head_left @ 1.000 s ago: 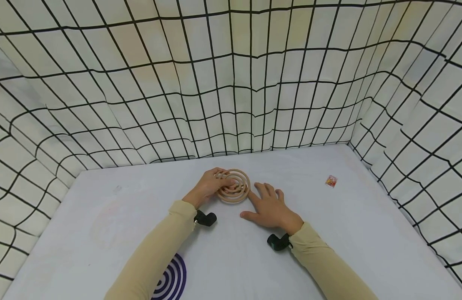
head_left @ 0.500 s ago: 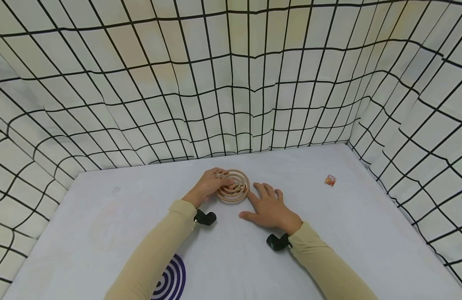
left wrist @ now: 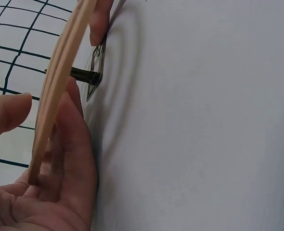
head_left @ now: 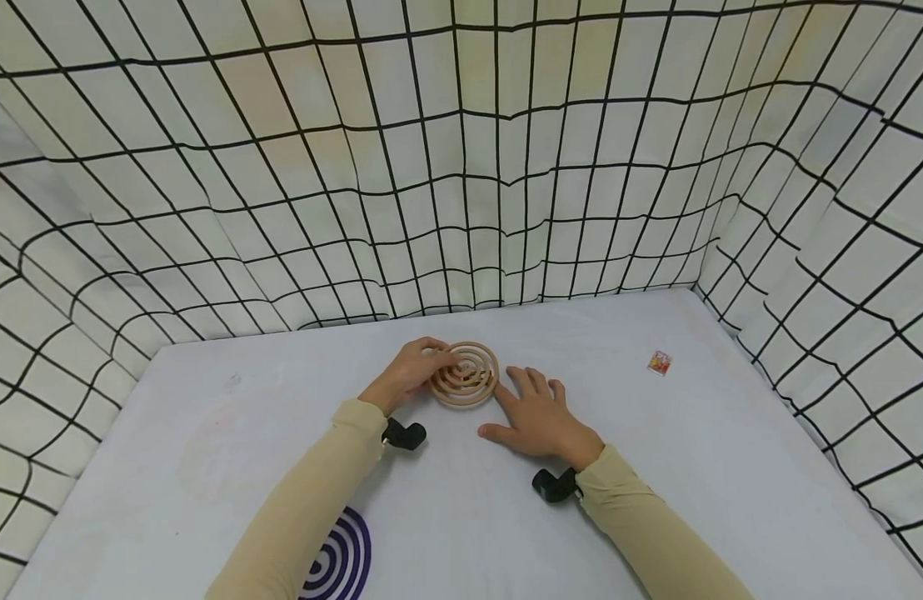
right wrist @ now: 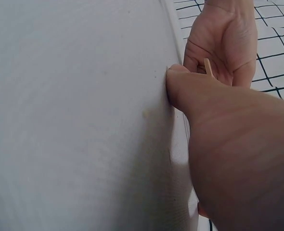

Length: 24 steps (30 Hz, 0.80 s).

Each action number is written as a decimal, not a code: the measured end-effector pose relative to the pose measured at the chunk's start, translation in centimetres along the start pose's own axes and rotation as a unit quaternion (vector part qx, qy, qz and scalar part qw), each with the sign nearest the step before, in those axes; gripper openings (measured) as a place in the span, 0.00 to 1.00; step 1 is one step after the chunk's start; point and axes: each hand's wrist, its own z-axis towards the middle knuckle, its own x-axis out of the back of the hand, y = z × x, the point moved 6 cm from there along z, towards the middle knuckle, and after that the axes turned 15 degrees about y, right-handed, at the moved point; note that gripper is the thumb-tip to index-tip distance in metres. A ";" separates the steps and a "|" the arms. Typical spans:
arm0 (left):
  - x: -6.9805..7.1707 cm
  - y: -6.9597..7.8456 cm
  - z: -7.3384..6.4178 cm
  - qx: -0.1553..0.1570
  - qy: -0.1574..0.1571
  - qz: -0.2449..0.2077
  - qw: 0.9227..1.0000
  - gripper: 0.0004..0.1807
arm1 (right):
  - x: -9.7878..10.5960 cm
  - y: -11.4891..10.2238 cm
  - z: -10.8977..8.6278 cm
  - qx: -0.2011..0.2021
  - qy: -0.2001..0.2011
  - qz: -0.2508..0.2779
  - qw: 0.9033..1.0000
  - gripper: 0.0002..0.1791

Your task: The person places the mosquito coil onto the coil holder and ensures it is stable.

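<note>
A tan spiral coil, like a mosquito coil (head_left: 467, 392), sits flat near the back middle of the table. Beneath it, in the left wrist view, shows a small dark metal stand (left wrist: 86, 76). My left hand (head_left: 409, 373) is at the coil's left edge; its fingers reach under the rim, while the thumb (left wrist: 12, 113) stands apart from the coil. On the other side, my right hand (head_left: 544, 423) rests on the table with fingers spread, its index fingertip at the coil's right edge. The right wrist view shows mostly that hand's thumb side.
A purple spiral (head_left: 343, 550) lies at the front left, partly hidden by the left sleeve (head_left: 304, 500). Toward the back right is a small red-and-yellow packet (head_left: 660, 362). Black-lined white cloth walls (head_left: 506, 200) enclose the back and sides of the white table (head_left: 694, 450).
My left thumb has lifted off the coil's middle, and the left hand has shifted slightly left. The right hand and the coil stay in place.
</note>
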 end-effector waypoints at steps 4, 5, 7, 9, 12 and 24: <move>0.5 -0.1 0.0 0.011 0.004 -0.001 1.000 0.27 | 0.0 0.0 0.0 0.001 0.002 0.001 1.000 0.44; 0.6 -0.2 0.0 0.013 0.005 -0.002 1.000 0.27 | 0.0 0.0 0.0 0.001 0.002 0.001 1.000 0.44; 0.8 -0.3 0.0 0.020 0.005 -0.009 1.000 0.27 | 0.0 0.0 0.0 0.001 0.002 -0.001 1.000 0.44; 0.9 -0.4 -0.1 0.024 0.003 -0.016 1.000 0.27 | 0.0 0.0 0.0 0.001 0.003 -0.002 1.000 0.44; 1.3 -0.6 -0.2 0.030 0.002 -0.022 0.999 0.28 | -0.1 0.0 0.0 0.002 0.004 -0.004 1.000 0.44; 2.4 -0.7 -0.6 0.031 -0.007 -0.047 0.998 0.28 | 0.1 -0.3 -0.2 -0.001 0.008 0.005 1.000 0.43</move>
